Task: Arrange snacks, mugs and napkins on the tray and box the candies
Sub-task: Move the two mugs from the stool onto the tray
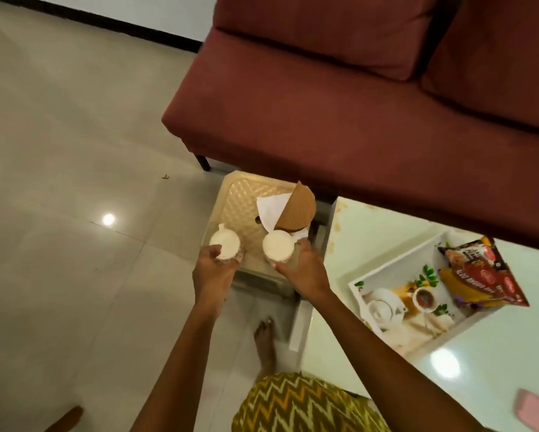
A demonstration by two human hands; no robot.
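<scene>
The left hand (213, 268) grips one mug (225, 244) and the right hand (304, 271) grips the other mug (278, 244). Napkins (269, 204) lie just beyond them. Snack packets (480, 272) already sit in the tray (399, 258), well right of the hands. I judge mugs, napkins and the unseen candies remain.

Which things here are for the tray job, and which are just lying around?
For the job: left mug, in left hand; right mug, in right hand; napkins; snack packets; tray.
Just lying about: sofa; pink thing.
</scene>
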